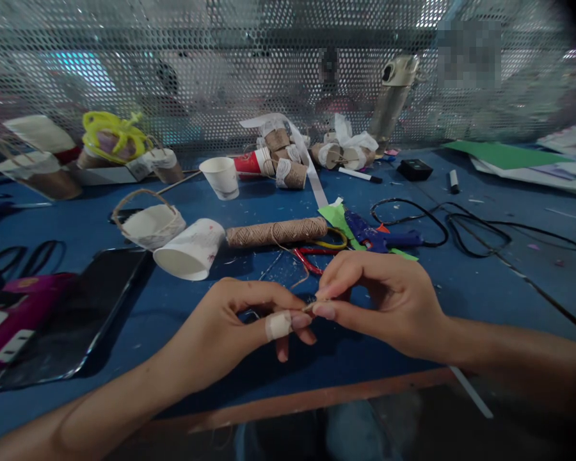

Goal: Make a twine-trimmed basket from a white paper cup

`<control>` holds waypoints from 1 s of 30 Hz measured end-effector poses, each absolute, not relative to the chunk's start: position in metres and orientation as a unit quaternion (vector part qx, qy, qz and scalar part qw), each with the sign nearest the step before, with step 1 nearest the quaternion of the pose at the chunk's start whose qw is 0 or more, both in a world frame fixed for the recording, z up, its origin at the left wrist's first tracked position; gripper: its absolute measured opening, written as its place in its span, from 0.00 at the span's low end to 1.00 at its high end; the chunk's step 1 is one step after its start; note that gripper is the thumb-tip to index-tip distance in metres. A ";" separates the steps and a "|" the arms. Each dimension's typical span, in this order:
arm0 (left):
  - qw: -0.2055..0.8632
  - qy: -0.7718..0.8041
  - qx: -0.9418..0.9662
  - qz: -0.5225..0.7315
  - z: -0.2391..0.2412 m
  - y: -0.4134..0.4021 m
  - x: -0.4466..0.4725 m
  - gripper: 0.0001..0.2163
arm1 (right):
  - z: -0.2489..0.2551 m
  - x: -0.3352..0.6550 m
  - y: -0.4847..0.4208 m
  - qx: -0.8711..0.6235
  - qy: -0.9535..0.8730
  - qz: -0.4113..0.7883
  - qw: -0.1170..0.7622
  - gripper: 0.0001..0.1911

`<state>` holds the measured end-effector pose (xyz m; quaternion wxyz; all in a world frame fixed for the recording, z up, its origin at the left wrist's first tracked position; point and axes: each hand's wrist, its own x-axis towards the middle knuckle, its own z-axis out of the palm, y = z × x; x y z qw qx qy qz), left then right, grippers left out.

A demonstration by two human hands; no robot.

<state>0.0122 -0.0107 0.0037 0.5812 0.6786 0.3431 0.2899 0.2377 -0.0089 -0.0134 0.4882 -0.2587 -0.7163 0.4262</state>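
My left hand [240,320] and my right hand [379,301] meet above the near edge of the blue table [484,288]. Both pinch a short end of thin brown twine [312,305] between thumb and fingertips. A white bandage wraps a finger of my left hand. The twine seems to run back toward a long spool of brown twine [276,232] lying just beyond my hands. Red-handled scissors [312,256] lie between the spool and my right hand.
A white paper cup [189,250] lies on its side beside a small twine-handled basket [148,221]. A blue glue gun [379,237] with a black cable [461,224], a phone [77,314], twine-wrapped cups [288,163] and a perforated metal screen [249,70] lie farther back.
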 end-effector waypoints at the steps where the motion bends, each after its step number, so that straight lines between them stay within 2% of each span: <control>1: 0.564 0.344 0.692 0.293 0.003 -0.011 0.012 0.06 | -0.014 0.237 -0.009 -0.258 -0.718 0.423 0.489 0.06; 4: 0.417 0.343 0.782 0.313 0.000 -0.013 0.009 0.05 | -0.014 0.236 -0.010 -0.259 -0.721 0.420 0.487 0.06; 8: 0.071 0.288 0.892 0.342 -0.006 -0.015 0.004 0.05 | -0.014 0.237 -0.012 -0.269 -0.719 0.429 0.476 0.05; 9: 0.020 0.272 0.897 0.347 -0.007 -0.016 0.003 0.05 | -0.013 0.237 -0.013 -0.271 -0.717 0.435 0.473 0.06; 11: -0.014 0.256 0.899 0.355 -0.008 -0.015 0.003 0.05 | -0.012 0.239 -0.013 -0.275 -0.715 0.441 0.468 0.06; 13: 0.049 0.265 0.894 0.358 -0.006 -0.014 0.005 0.04 | -0.012 0.240 -0.013 -0.284 -0.717 0.434 0.467 0.05; 18: 0.513 0.324 0.758 0.239 0.002 -0.011 0.009 0.10 | -0.013 0.242 -0.010 -0.267 -0.731 0.397 0.487 0.06; 20: 0.621 0.325 0.686 0.197 0.004 -0.011 0.008 0.11 | -0.012 0.242 -0.010 -0.247 -0.740 0.390 0.490 0.07; 22: 0.662 0.325 0.647 0.196 0.004 -0.010 0.007 0.10 | -0.010 0.241 -0.011 -0.248 -0.744 0.389 0.483 0.05; 25: 0.665 0.339 0.628 0.222 0.003 -0.008 0.008 0.09 | -0.007 0.240 -0.010 -0.290 -0.737 0.414 0.449 0.01; 30: 0.627 0.363 0.642 0.249 0.004 -0.008 0.011 0.08 | -0.006 0.241 -0.006 -0.325 -0.731 0.437 0.412 0.05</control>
